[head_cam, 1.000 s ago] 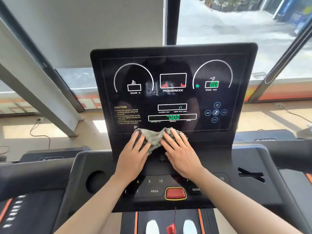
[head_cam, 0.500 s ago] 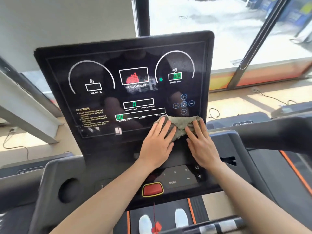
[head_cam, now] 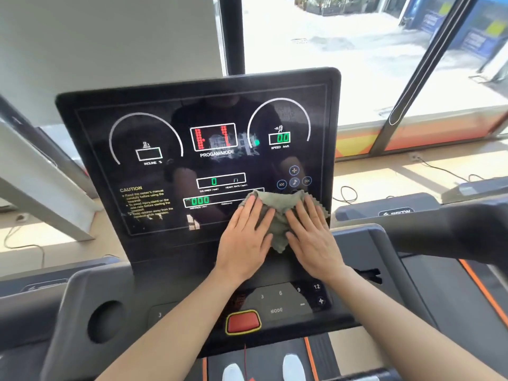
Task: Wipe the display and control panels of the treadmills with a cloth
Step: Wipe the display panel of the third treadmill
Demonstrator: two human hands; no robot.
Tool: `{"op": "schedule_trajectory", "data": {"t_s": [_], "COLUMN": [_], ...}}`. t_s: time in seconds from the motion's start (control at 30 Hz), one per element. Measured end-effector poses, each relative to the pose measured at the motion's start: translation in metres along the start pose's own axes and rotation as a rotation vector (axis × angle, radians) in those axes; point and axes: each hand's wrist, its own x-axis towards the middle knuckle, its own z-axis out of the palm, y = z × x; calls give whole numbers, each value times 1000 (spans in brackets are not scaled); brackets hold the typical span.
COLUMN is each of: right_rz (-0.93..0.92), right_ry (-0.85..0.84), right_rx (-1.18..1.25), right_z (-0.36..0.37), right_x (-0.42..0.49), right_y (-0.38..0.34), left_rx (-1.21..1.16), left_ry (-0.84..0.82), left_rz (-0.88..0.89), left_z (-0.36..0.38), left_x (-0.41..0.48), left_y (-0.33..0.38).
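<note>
- Window (head_cam: 357,50): fills the wall behind the machine, with a bright paved street outside and dark frame bars across it.
- Treadmill (head_cam: 82,312): grey console body. A round cup hole (head_cam: 105,321) is in its left side and a dark handrail runs off at the right.
- Second treadmill (head_cam: 398,210): stands just to the right, and only its dark front is in view.
- Display (head_cam: 192,111): a black glossy panel, tilted back. It is lit with green digits, "0.0" under SPEED, "000" in the long lower box, and red dots above PROGAM/MODE. Yellow CAUTION text is at lower left, and a person's reflection shows in the glass.
- Control panel (head_cam: 277,301): sits below the display, partly covered by both forearms. The keys 3, 6, 9, 12, MODE and plus can be read.
- Left hand (head_cam: 244,243): lies flat with fingers straight and slightly spread, pressing the cloth's left part against the display's lower right area.
- Right hand (head_cam: 313,240): also flat with fingers extended, pressing the cloth's right part near the display's right edge.
- Cloth (head_cam: 277,207): grey-green and bunched between the two hands on the display's lower right corner, just under the round music keys. Its zigzag hem sticks out at the right.
- Stop button (head_cam: 243,321): red with a yellow rim, at the console's front edge.
- Shoes (head_cam: 294,367): two white toes on the belt below.
</note>
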Motion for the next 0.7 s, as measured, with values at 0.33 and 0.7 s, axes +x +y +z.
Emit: {"op": "schedule_trajectory", "data": {"t_s": [0.33,0.7], "right_rz": [-323,-557], "right_ry": [-78,-251], "right_rx": [-74,-147], "right_z": [16,54], "right_x": [43,62], "right_y": [-110,-220], "left_rx": [132,35], "left_ry": [162,322], "left_rz": [-234,-538], "left_z": [-4,-11], "left_x": [-98,-173], "left_y": [-106,-162]}}
